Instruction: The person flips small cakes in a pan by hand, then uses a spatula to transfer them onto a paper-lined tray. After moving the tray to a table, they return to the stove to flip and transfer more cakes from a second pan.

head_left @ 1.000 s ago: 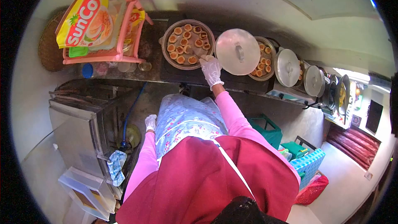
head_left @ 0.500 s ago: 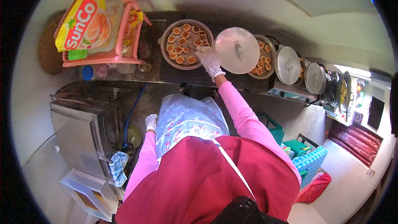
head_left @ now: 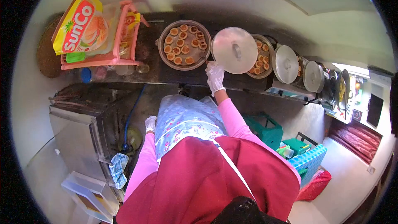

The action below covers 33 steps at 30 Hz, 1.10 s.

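My right hand (head_left: 215,76), in a clear plastic glove, is closed just in front of the right rim of a round pan (head_left: 160,52). A thin dark tool (head_left: 203,59) seems to stick out of its fingers over that rim; its kind is too small to tell. Several small round cakes (head_left: 185,49) lie in the pan, browned on top, a few of them darker at the upper right. Beside my fingers is a round metal lid (head_left: 226,54) with a handle. My left hand (head_left: 150,123), also gloved, hangs by the apron with its fingers curled and nothing visible in them.
Right of the lid, a second pan (head_left: 270,60) holds more cakes, with further lids (head_left: 286,69) beyond. On the left, a pink rack (head_left: 99,63) carries a yellow SunCo pouch (head_left: 81,27). Jars (head_left: 143,68) line the counter edge. Below right stands a green crate (head_left: 267,130).
My right hand has drawn back from over the cakes toward me, to the pan's near right edge. The cakes look unmoved. My left hand stays at my side.
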Tool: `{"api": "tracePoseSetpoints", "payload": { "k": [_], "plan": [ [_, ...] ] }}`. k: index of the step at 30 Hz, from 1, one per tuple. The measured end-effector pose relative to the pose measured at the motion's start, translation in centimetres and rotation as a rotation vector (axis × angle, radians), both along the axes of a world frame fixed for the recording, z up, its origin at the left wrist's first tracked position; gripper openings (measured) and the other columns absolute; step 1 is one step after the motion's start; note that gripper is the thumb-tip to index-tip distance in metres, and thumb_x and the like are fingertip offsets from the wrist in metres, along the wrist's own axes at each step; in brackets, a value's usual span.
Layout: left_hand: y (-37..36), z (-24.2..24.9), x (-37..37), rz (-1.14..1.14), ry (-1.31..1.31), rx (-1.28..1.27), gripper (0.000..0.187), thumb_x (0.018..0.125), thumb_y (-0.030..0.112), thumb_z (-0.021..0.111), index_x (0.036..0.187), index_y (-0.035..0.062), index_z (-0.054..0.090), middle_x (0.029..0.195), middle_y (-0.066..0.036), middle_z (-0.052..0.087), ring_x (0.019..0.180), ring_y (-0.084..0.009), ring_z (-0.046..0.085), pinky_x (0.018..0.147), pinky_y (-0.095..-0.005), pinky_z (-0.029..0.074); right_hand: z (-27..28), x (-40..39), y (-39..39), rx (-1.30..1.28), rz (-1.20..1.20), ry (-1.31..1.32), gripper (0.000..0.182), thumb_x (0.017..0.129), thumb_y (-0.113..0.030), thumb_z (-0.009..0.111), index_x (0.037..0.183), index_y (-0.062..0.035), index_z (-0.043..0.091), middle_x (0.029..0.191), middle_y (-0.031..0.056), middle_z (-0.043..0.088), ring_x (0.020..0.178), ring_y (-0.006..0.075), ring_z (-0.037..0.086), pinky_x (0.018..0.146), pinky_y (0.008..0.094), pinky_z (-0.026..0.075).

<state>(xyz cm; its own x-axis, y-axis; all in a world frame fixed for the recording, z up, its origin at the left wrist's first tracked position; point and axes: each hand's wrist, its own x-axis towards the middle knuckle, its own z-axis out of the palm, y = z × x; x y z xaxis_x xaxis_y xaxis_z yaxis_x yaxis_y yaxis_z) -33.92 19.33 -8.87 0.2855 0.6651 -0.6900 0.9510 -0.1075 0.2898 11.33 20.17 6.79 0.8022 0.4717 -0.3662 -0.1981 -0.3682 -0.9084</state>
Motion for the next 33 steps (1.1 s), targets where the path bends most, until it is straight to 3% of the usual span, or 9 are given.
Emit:
{"api": "tracePoseSetpoints", "payload": {
  "k": [3,5,11,14,15,19,22,26,33],
  "plan": [
    [0.9,0.8,0.6,-0.012,-0.019,0.012,0.034,0.085,0.034,0.05,0.092,0.0083,0.071,0.101,-0.016,0.067,0.101,-0.0324,0.061,0.085,-0.0426,0.046,-5.0,0.0,0.9,0.128,-0.049,-0.114,0.011,0.085,-0.004,0.057,0.092,0.003,0.061,0.064,-0.0006,0.05,0.052,0.0081,0.049,0.044,0.0225,0.036],
    [1.4,1.7,1.2,0.068,-0.103,0.055,0.034,0.085,0.033,0.05,0.092,0.0075,0.07,0.099,-0.017,0.067,0.098,-0.0319,0.062,0.083,-0.0421,0.046,-3.6,-0.4,1.6,0.016,-0.038,-0.214,0.015,0.087,-0.007,0.056,0.092,0.004,0.064,0.074,0.0063,0.061,0.064,0.0147,0.059,0.056,0.0272,0.046],
    [2.3,3.3,2.1,-0.025,0.014,-0.035,0.033,0.085,0.034,0.051,0.092,0.0089,0.071,0.097,-0.016,0.068,0.094,-0.0333,0.063,0.082,-0.0433,0.047,2.2,-1.1,1.9,-0.151,0.077,-0.56,0.027,0.089,-0.016,0.056,0.103,0.0043,0.066,0.102,0.0193,0.068,0.103,0.0326,0.061,0.093,0.0373,0.042],
    [0.9,0.1,-0.1,0.099,-0.067,0.043,0.033,0.085,0.034,0.051,0.094,0.0099,0.071,0.098,-0.015,0.068,0.096,-0.0334,0.063,0.083,-0.0437,0.047,2.6,0.1,2.2,-0.124,0.12,-0.632,0.028,0.089,-0.017,0.055,0.107,0.0021,0.065,0.103,0.0233,0.066,0.099,0.0374,0.061,0.09,0.0415,0.045],
    [1.1,0.2,0.0,0.049,-0.054,0.06,0.033,0.085,0.034,0.051,0.094,0.0099,0.071,0.099,-0.015,0.068,0.097,-0.0331,0.063,0.083,-0.0439,0.047,-3.4,1.1,1.9,-0.25,0.164,-0.724,0.028,0.089,-0.018,0.055,0.11,-0.0011,0.063,0.106,0.0211,0.065,0.1,0.038,0.06,0.088,0.0407,0.046],
    [0.9,0.5,-0.1,-0.01,-0.052,0.054,0.032,0.086,0.033,0.051,0.095,0.0096,0.072,0.101,-0.015,0.068,0.099,-0.0324,0.063,0.084,-0.0442,0.047,0.8,2.2,2.3,-0.397,0.516,-1.049,0.044,0.088,-0.023,0.054,0.124,0.0009,0.052,0.123,0.0222,0.054,0.115,0.0396,0.049,0.101,0.0426,0.036],
    [1.2,1.1,0.3,-0.013,-0.064,0.07,0.031,0.086,0.031,0.052,0.094,0.0093,0.072,0.101,-0.015,0.068,0.098,-0.032,0.063,0.084,-0.0442,0.047,0.9,3.2,3.3,-0.543,0.637,-0.998,0.048,0.088,-0.025,0.052,0.126,0.0039,0.048,0.125,0.0239,0.051,0.12,0.04,0.045,0.106,0.0443,0.03],
    [1.0,2.1,0.7,0.091,-0.097,0.075,0.03,0.086,0.03,0.052,0.092,0.0092,0.072,0.101,-0.014,0.068,0.098,-0.0309,0.063,0.085,-0.0428,0.047,-2.3,3.3,1.8,-0.521,0.627,-1.291,0.042,0.088,-0.022,0.051,0.121,0.0039,0.052,0.115,0.0233,0.055,0.114,0.0378,0.049,0.099,0.0442,0.038],
    [1.0,2.4,0.8,0.156,-0.072,0.0,0.029,0.085,0.03,0.054,0.094,0.0081,0.072,0.102,-0.013,0.068,0.102,-0.0285,0.062,0.089,-0.0384,0.046,2.9,2.1,2.8,-0.454,0.551,-0.927,0.027,0.079,-0.014,0.057,0.103,-0.0018,0.061,0.097,0.0203,0.062,0.094,0.0355,0.059,0.082,0.0442,0.047]
  ]
}}
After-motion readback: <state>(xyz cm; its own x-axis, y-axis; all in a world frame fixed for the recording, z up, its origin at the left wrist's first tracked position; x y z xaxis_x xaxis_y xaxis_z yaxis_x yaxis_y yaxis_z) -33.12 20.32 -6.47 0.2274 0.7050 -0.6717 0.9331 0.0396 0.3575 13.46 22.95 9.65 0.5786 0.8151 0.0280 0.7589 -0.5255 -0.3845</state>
